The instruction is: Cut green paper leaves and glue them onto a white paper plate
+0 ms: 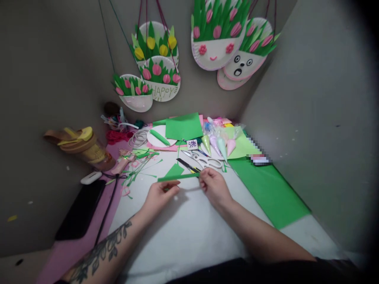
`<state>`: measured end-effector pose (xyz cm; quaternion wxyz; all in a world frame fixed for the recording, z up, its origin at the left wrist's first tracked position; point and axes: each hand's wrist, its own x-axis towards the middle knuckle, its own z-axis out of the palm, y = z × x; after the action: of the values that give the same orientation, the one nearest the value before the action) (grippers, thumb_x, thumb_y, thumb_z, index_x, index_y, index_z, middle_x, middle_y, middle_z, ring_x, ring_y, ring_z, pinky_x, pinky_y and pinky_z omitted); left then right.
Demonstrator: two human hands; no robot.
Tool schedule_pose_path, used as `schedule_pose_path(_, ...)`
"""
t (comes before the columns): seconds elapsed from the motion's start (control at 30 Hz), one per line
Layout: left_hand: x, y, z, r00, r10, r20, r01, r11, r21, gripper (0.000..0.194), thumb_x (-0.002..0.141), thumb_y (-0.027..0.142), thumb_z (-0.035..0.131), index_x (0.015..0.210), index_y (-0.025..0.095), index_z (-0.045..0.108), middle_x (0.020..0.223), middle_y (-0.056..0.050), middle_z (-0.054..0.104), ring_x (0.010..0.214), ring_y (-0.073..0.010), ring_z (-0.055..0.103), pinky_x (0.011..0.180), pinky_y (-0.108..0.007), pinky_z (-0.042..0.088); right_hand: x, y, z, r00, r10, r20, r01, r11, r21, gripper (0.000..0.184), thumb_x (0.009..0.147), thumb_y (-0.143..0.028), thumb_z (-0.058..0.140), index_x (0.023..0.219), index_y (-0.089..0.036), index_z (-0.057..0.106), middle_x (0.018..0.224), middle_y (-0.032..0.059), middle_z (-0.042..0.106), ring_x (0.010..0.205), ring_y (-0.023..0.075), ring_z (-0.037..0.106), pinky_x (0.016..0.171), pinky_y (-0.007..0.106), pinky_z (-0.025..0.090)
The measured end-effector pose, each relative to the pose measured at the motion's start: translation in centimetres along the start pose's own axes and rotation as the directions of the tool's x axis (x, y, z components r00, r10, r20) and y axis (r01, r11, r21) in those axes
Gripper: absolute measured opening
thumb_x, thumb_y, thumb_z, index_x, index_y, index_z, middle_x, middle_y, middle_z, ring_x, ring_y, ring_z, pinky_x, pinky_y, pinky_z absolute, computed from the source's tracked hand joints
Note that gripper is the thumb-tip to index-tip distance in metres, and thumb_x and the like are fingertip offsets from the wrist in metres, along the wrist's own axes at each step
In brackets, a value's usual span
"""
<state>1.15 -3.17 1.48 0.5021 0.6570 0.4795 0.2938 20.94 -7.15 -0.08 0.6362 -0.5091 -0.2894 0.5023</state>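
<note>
A narrow strip of green paper [177, 177] is stretched between my two hands above the white table top [189, 221]. My left hand [160, 195] pinches its left end with fingers closed. My right hand [211, 183] pinches the right end, fingers also closed. Just beyond the strip lie a green paper offcut [174, 170], a dark pen-like tool [187, 165] and white-handled scissors [204, 158]. Thin green paper slivers [139, 169] are scattered to the left.
Green paper sheets lie at the right [268, 189] and at the back [183, 127]. Pastel paper cones [219, 145] and a white paper plate [158, 138] sit behind. A black phone [81, 209] and a brown bottle [85, 148] are at left. Paper-plate flower crafts [156, 59] hang on the wall.
</note>
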Motion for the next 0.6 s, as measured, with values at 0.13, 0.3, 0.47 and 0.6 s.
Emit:
schedule_pose_path(0.13,-0.9,0.4,1.1,0.997,-0.067,-0.039,0.065,0.995,-0.071,0.029,0.072,0.045,0.063,0.065,0.017,0.068,0.057,-0.002,0.064,0.049,-0.0131,0.052,0.049,-0.024,0.041,-1.8,0.6,1.3,0.977,-0.022,0.212,0.077,0.964,-0.253,0.026,0.071,-0.042,0.07,0.064,-0.02,0.059,0.053,-0.0032,0.053,0.048,0.0108,0.045,0.045,0.023,0.036)
schedule_pose_path(0.3,-1.0,0.3,1.1,0.996,-0.064,-0.056,0.057,0.991,-0.123,0.028,0.07,0.043,0.067,0.059,0.017,0.063,0.05,0.001,0.057,0.048,-0.0111,0.048,0.049,-0.023,0.038,-2.4,0.1,1.4,0.937,-0.097,0.335,0.253,0.849,-0.464,0.018,0.075,-0.031,0.064,0.062,-0.02,0.061,0.059,-0.0013,0.059,0.057,0.0134,0.052,0.055,0.025,0.041)
schedule_pose_path(0.47,-0.3,-1.1,0.5,0.969,-0.107,-0.221,0.037,0.953,-0.3,0.031,0.074,0.043,0.067,0.062,0.016,0.057,0.051,0.004,0.051,0.049,-0.0084,0.042,0.048,-0.021,0.033,0.6,-1.4,-1.7,0.882,-0.304,0.36,0.471,0.566,-0.677,0.017,0.085,-0.027,0.056,0.073,-0.02,0.066,0.075,0.0035,0.067,0.072,0.0176,0.06,0.069,0.029,0.045)
schedule_pose_path(0.6,0.4,-2.0,0.1,0.953,-0.144,-0.267,0.024,0.913,-0.408,0.03,0.076,0.041,0.067,0.063,0.017,0.053,0.053,0.005,0.049,0.048,-0.0071,0.039,0.046,-0.021,0.029,4.0,-2.3,-5.3,0.897,-0.328,0.297,0.336,0.066,-0.94,0.021,0.086,-0.026,0.056,0.097,-0.015,0.07,0.098,0.0134,0.067,0.097,0.0281,0.057,0.084,0.038,0.042)
